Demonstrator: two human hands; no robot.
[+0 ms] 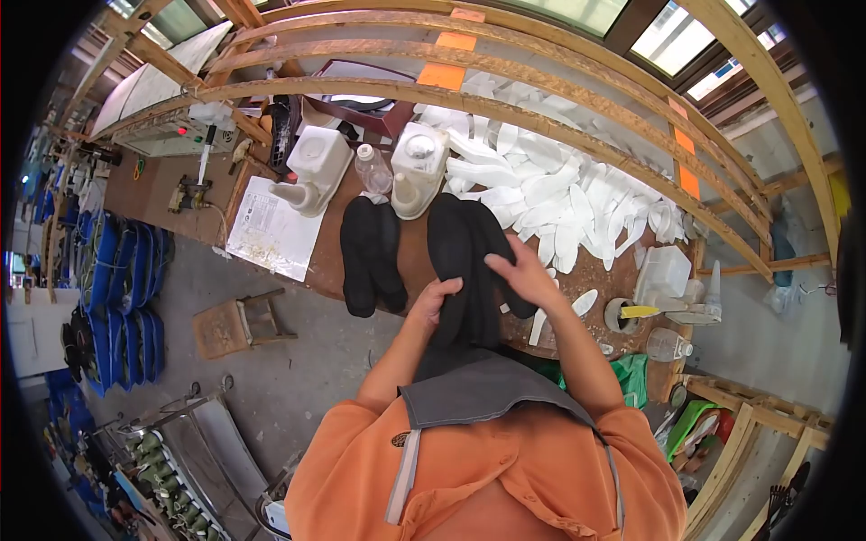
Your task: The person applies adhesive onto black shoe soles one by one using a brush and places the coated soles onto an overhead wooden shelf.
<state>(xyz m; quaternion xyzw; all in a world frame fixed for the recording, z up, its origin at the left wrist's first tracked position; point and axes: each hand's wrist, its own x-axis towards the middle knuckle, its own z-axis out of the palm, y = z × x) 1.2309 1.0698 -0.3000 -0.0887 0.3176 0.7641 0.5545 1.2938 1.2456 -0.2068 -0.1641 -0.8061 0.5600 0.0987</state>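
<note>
Both my hands are at a bundle of black insoles (pixel 450 239) on the near side of the workbench. My left hand (pixel 438 301) grips the left edge, thumb on top and fingers curled mostly out of sight. From the right, my right hand (pixel 525 274) holds the other black insoles (pixel 492 230), its thumb pressing on them and its other fingers partly hidden. Left of these, a second bundle of black insoles (pixel 361 252) rests at the bench edge. White insole-shaped pieces (pixel 573 194) lie in a large loose heap behind and to the right.
Two white plastic containers (pixel 317 155) and a clear bottle (pixel 372 171) stand behind the insoles. A glue-stained paper sheet (pixel 275 230) lies left. At right are a pot (pixel 621 316) with a yellow-handled tool and a clear jug (pixel 663 275). Wooden rails (pixel 532 68) arch over the bench.
</note>
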